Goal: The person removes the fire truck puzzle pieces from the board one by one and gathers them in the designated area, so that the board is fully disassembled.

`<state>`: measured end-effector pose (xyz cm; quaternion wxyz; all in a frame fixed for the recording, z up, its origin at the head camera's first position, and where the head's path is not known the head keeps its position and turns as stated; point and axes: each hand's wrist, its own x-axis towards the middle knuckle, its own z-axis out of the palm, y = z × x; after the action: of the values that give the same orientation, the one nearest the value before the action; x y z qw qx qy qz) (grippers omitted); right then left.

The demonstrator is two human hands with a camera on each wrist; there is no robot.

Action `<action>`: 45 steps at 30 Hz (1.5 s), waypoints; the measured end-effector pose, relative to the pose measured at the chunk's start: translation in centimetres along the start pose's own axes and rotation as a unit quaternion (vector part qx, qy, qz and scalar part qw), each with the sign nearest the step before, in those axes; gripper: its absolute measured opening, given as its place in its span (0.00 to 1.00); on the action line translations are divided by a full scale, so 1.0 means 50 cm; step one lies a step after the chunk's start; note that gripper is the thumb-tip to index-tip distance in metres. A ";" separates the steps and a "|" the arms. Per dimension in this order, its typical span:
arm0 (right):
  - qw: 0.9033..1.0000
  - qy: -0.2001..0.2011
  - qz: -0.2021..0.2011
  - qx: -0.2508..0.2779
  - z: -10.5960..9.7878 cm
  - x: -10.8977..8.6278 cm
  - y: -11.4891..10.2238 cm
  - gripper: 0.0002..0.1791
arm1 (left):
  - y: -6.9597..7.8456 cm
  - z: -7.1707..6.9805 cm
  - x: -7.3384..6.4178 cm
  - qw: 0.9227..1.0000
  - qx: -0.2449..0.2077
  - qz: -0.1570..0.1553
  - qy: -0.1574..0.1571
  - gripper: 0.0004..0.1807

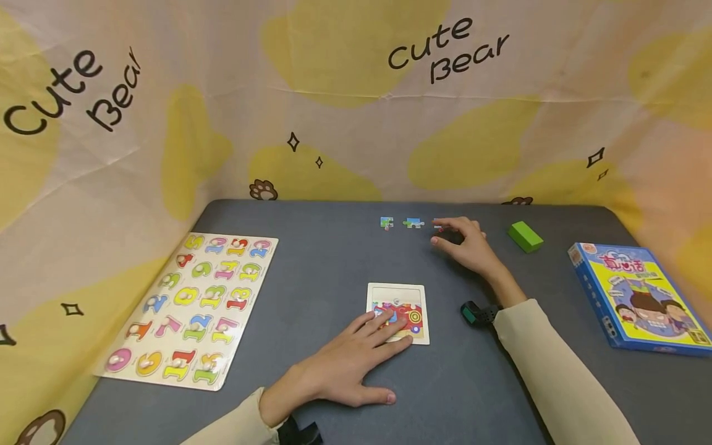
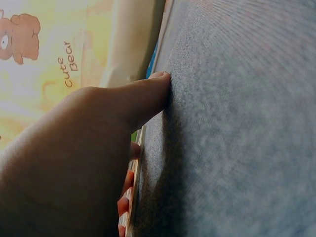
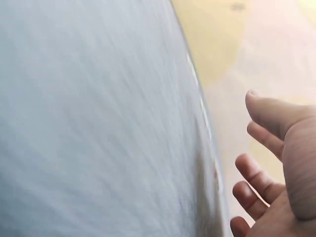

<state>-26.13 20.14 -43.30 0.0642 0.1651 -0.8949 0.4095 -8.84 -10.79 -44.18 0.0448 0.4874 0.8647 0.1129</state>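
My left hand (image 1: 356,358) lies with spread, straight fingers on a small square puzzle board (image 1: 397,289) bearing a red vehicle picture. Its thumb is stretched out on the dark table, as the left wrist view also shows. At the back my right hand (image 1: 464,244) hovers by a small puzzle piece (image 1: 437,224), which its fingers partly hide. That hand's fingers (image 3: 254,170) are loosely bent, with nothing between them. Two more puzzle pieces, one green and blue (image 1: 386,222) and one mostly blue (image 1: 413,222), lie in a row to the left.
A white number puzzle board (image 1: 250,296) with knobbed numerals lies on the left. On the right are a green block (image 1: 525,237) and a blue and yellow game box (image 1: 645,296). A patterned cloth (image 1: 345,93) rises behind the table's back edge.
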 end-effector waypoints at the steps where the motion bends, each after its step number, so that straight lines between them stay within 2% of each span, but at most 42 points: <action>1: 1.000 -0.006 -0.010 -0.003 0.004 -0.006 -0.011 0.25 | 0.000 -0.001 0.000 1.000 -0.002 -0.001 -0.002 0.46; 7: 0.995 -0.066 -0.081 -0.005 0.031 -0.042 -0.074 0.20 | -0.001 -0.006 0.001 1.000 -0.008 -0.006 -0.010 0.46; 12: 0.988 -0.118 -0.104 -0.002 0.051 -0.069 -0.103 0.17 | -0.004 -0.006 0.001 1.000 0.000 -0.007 -0.004 0.46; 20: 0.985 -0.132 -0.107 0.010 0.060 -0.082 -0.102 0.16 | -0.003 -0.004 0.002 1.000 0.008 -0.009 0.008 0.46; 24: 0.985 -0.133 -0.106 0.008 0.057 -0.085 -0.103 0.16 | -0.009 -0.010 0.005 0.999 0.005 -0.012 0.050 0.44; 27: 0.985 -0.133 -0.107 0.009 0.056 -0.086 -0.107 0.15 | -0.023 -0.015 0.008 0.993 -0.003 -0.044 0.112 0.38; 30: 0.984 -0.136 -0.110 0.011 0.057 -0.089 -0.112 0.15 | -0.043 -0.018 0.009 0.980 -0.014 -0.100 0.172 0.31; 33: 0.982 -0.148 -0.119 0.013 0.063 -0.093 -0.117 0.15 | -0.061 -0.017 0.009 0.966 -0.030 -0.161 0.201 0.29; 38: 0.973 -0.182 -0.140 0.005 0.076 -0.101 -0.129 0.15 | -0.072 -0.011 0.007 0.954 -0.056 -0.228 0.187 0.35; 45: 0.962 -0.223 -0.156 -0.024 0.095 -0.112 -0.143 0.17 | -0.073 -0.004 0.006 0.951 -0.054 -0.261 0.156 0.39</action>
<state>-18.32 13.54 -42.72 -0.0700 0.3886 -0.8592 0.3253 -12.07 -12.38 -44.86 -0.0362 0.2178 0.9505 0.2186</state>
